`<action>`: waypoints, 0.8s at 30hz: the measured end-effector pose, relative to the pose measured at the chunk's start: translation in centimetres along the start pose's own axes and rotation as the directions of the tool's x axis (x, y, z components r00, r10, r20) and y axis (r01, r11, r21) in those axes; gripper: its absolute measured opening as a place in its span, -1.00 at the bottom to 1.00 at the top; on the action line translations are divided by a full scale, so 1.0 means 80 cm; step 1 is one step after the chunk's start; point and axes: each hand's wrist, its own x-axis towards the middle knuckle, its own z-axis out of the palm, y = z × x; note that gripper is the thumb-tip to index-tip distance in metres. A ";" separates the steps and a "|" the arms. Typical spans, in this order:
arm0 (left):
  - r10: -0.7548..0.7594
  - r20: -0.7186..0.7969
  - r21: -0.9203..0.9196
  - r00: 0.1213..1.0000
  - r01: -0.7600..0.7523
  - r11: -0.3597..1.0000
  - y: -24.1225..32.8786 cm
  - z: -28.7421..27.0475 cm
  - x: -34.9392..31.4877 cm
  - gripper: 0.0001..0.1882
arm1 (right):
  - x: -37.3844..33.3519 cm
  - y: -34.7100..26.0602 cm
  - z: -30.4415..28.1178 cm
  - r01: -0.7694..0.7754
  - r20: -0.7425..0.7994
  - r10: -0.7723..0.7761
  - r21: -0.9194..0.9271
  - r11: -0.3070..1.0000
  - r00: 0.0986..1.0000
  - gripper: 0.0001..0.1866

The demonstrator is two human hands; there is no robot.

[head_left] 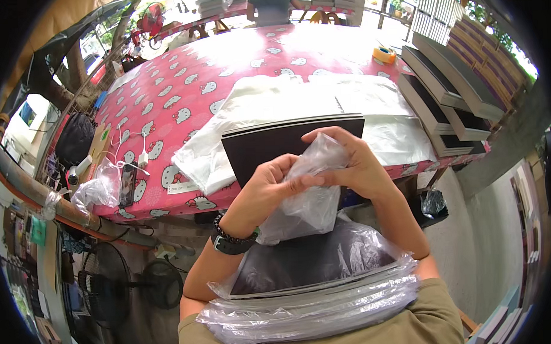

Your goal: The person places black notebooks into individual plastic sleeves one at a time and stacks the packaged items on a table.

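While hands (273,183) (355,162) grip, plastic bag (310,204), between them

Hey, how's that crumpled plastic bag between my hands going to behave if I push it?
The crumpled plastic bag is probably floppy, since it bunches into folds between your left hand and right hand. It's likely light for its size, as the film looks thin and translucent. Its glossy sheen suggests it may be slippery.
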 end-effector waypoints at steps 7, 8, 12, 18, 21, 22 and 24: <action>0.274 -0.259 -0.105 0.926 -0.309 0.945 -0.026 -0.015 0.004 -0.76 | -0.016 0.020 -0.039 -0.110 -0.062 0.122 0.171 0.979 0.991 -0.70; 0.272 -0.250 -0.062 0.929 -0.296 0.953 -0.029 -0.015 0.005 -0.72 | -0.015 0.024 -0.041 -0.071 -0.090 0.083 0.129 0.989 0.992 -0.75; 0.160 -0.126 0.004 0.979 -0.161 0.987 -0.027 -0.007 0.005 -0.58 | -0.009 0.036 -0.037 0.063 -0.203 -0.052 0.051 0.997 0.978 -0.88; -0.057 -0.012 -0.209 0.998 0.054 0.977 -0.024 -0.013 0.017 -0.66 | -0.012 0.030 -0.012 0.089 -0.194 -0.122 -0.171 0.981 0.973 -0.85; 0.126 -0.253 -0.010 0.959 -0.133 0.991 -0.019 0.004 0.025 -0.74 | -0.012 0.034 -0.011 0.127 -0.251 -0.254 -0.433 0.893 0.934 -0.85; 0.142 -0.268 -0.034 0.953 -0.157 0.987 -0.020 0.003 0.025 -0.74 | -0.010 0.035 -0.008 0.162 -0.266 -0.331 -0.504 0.848 0.905 -0.85; 0.172 -0.297 -0.081 0.939 -0.205 0.975 -0.027 -0.001 0.025 -0.73 | -0.007 0.035 -0.003 0.195 -0.294 -0.421 -0.572 0.797 0.858 -0.84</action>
